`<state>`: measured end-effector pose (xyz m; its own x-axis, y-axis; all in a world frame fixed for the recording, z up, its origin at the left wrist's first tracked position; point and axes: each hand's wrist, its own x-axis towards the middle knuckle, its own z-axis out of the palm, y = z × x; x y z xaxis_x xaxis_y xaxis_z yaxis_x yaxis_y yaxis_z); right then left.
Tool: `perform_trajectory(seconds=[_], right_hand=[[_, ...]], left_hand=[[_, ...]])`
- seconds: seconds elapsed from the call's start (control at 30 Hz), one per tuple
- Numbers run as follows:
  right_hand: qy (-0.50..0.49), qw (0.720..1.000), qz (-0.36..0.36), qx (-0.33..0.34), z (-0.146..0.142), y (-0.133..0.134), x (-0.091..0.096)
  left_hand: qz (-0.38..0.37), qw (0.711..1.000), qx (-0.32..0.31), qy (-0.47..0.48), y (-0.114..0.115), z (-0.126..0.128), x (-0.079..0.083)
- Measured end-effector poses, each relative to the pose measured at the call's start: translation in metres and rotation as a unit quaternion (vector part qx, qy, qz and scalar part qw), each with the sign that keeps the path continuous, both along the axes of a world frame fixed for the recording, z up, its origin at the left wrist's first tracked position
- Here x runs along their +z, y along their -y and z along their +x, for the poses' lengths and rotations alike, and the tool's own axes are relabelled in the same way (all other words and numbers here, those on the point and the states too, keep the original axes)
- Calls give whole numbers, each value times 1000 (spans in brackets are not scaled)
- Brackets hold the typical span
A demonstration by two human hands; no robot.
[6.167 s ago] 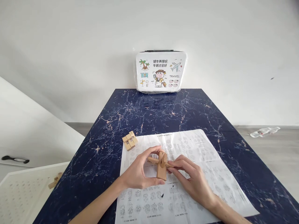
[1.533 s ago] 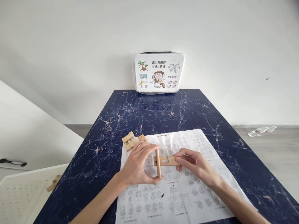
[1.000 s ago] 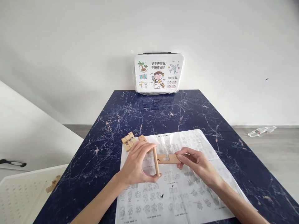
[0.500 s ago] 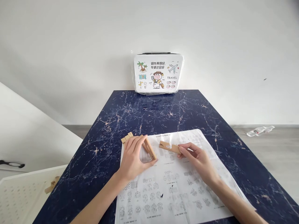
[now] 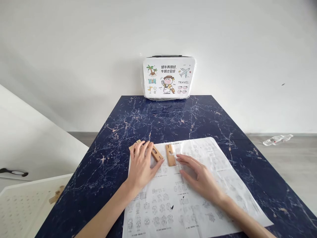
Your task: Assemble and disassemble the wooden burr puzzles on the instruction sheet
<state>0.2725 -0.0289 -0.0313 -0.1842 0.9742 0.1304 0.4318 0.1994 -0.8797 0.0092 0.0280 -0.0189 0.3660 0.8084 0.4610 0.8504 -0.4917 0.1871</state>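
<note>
My left hand [image 5: 141,165] is spread low over the sheet's upper left corner. Its thumb and index finger span a flat wooden puzzle piece [image 5: 156,154] marked 2, touching it near both ends. Another wooden piece [image 5: 133,145] shows in part beneath the other fingertips. A notched wooden puzzle piece [image 5: 170,158], with a curved figure at its far end, lies on the printed paper sheet [image 5: 188,211] to the right. Beside that piece is my right hand [image 5: 198,175], fingers apart and holding nothing; its fingertips are at the notched side.
A white cartoon-printed case [image 5: 169,79] in clear wrap stands at the back of the dark blue marbled table [image 5: 158,125]. At lower left is a white perforated basket [image 5: 22,205] with wooden pieces [image 5: 56,195]. A clear plastic object [image 5: 277,139] lies on the floor to the right.
My right hand has laid its piece on the paper, turned lengthwise, and let go. The piece marked 2 has tipped from its edge to flat under my left hand.
</note>
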Motion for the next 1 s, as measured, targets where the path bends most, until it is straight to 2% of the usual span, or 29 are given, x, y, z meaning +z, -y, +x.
perform_trajectory(seconds=[0.2,0.37,0.53,0.67,1.0], right_hand=[[90,991,77,55,-5,4,-2],[143,980,107,89,-5,5,-7],[170,965,150,128,-4,6,-1],[191,956,155,159,-4,6,3],[198,957,144,154,-3,6,3]], left_hand=[[-5,1000,-13,17,1,1,5],[-17,998,-54,35,5,4,13],[-54,993,-100,39,9,4,14],[-71,989,-128,36,8,5,13],[-50,993,-99,25,3,3,7]])
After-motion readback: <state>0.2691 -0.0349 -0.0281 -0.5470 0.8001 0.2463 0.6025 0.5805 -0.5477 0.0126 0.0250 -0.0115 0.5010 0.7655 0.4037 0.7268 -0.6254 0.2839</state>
